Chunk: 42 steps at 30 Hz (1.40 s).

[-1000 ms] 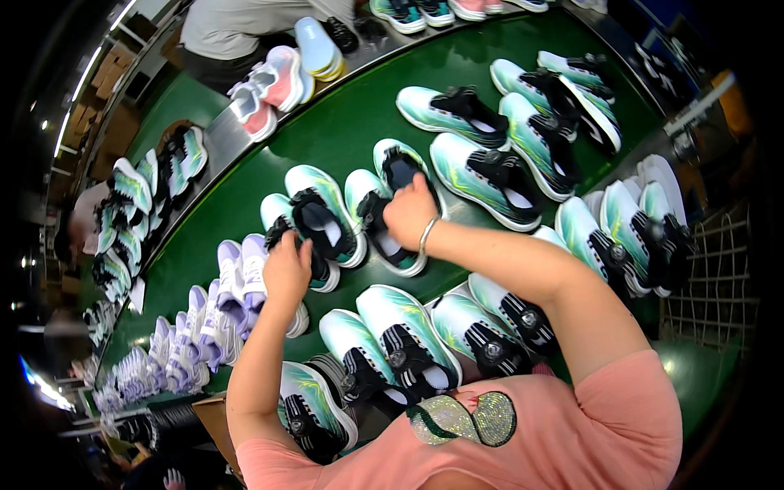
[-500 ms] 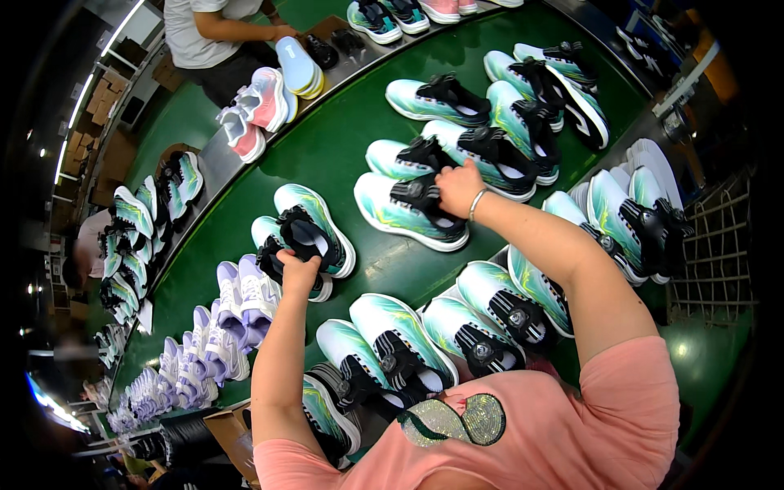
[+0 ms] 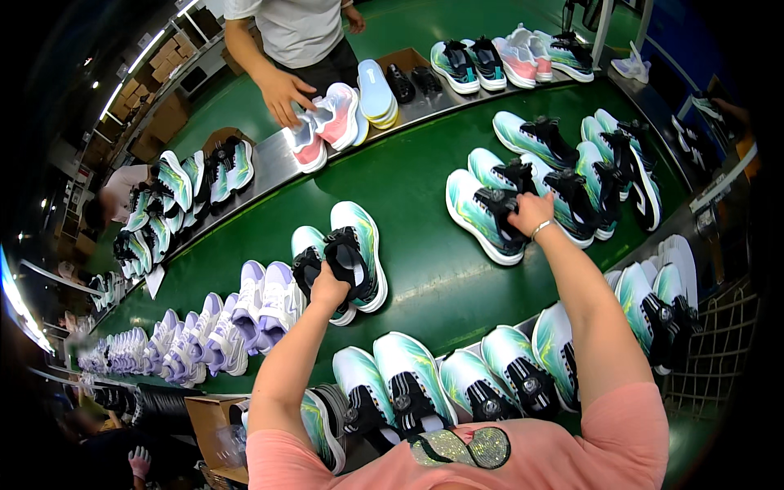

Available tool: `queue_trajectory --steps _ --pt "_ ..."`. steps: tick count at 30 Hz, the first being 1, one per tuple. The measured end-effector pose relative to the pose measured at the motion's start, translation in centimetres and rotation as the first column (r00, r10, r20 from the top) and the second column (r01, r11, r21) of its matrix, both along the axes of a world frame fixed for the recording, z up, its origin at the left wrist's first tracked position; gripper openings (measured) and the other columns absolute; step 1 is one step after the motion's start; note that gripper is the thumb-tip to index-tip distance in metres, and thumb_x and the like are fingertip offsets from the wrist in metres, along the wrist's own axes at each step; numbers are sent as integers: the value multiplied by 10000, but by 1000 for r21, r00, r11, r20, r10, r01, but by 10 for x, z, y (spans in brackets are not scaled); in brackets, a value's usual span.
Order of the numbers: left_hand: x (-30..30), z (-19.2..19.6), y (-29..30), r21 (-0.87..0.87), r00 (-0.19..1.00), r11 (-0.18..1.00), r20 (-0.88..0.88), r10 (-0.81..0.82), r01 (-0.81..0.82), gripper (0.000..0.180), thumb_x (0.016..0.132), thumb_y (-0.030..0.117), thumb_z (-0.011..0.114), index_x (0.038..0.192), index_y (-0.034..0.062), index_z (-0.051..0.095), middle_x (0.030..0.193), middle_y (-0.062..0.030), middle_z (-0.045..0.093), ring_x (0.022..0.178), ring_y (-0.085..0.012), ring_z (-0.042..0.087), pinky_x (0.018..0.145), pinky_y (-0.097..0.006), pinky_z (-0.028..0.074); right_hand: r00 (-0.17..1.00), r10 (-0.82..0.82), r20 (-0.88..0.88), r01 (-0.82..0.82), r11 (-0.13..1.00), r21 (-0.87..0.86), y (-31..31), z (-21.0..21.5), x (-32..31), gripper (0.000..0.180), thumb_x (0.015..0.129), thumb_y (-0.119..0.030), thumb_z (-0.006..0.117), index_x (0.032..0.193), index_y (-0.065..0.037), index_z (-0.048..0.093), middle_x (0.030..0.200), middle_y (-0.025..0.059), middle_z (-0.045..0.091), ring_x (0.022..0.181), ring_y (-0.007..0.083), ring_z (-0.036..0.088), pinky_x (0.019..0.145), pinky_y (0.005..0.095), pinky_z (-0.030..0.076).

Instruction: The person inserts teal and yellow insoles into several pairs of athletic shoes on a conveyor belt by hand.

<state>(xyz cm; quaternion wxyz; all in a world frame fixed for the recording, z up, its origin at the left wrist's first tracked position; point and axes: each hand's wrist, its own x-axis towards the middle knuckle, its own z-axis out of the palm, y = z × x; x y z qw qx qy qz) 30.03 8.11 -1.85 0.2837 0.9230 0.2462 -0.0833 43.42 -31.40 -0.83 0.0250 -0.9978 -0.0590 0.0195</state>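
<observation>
My left hand is closed round the black heel collars of a pair of white-and-turquoise sneakers, toes pointing away from me on the green conveyor belt. Farther right, my right hand grips the black collar of a similar sneaker, whose toe points to the far left. Its mate lies right behind it, and whether my fingers hold that one too is hidden. Several more turquoise sneakers crowd together just beyond my right hand.
Lilac sneakers stand in a long row at left. Nearest me, turquoise sneakers line the belt's edge. Across the belt, a person's hand touches pink-and-white shoes beside stacked insoles. A wire basket is at right.
The whole view has shifted, so the belt sits lower and farther right. Both my hands keep their hold. The person opposite has brought a hand over to the pink-and-white shoes.
</observation>
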Motion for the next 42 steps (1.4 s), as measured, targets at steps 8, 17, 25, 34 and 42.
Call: queue_trajectory --steps 8,17,25,34,42 --pt "62 73 -35 -353 961 923 270 -54 151 700 594 41 600 1231 30 312 1038 -184 523 955 -286 515 818 -305 402 995 42 93 -53 991 119 18 -16 -6 213 632 -264 598 743 -83 583 773 91 579 751 261 550 737 372 323" --pt "46 82 -24 -349 993 935 115 -28 67 617 600 -54 575 1179 11 372 970 -106 537 871 -193 522 766 -264 410 984 12 178 -43 984 175 21 -21 -10 162 603 -209 596 683 -74 558 733 100 573 695 273 540 711 364 320" --pt "115 56 100 -34 960 999 280 19 -10 507 604 103 584 1079 3 436 946 -231 563 917 -352 534 801 -358 415 979 18 204 -56 982 182 31 -20 -13 166 561 -189 623 648 -71 542 697 90 549 669 272 524 697 349 315" --pt "250 96 114 348 944 905 298 142 -246 541 714 187 496 1231 156 342 1131 -182 464 1011 -312 496 813 -416 412 964 63 259 -109 980 169 23 -35 -13 227 513 -176 658 656 -70 516 710 85 526 672 276 499 700 347 312" --pt "270 13 135 385 957 893 251 142 -233 535 778 453 335 1258 217 342 1234 -163 401 1148 -334 367 939 -552 113 972 61 229 -90 989 119 22 -47 -20 313 555 -174 604 812 -13 525 769 136 542 730 309 504 696 382 319"
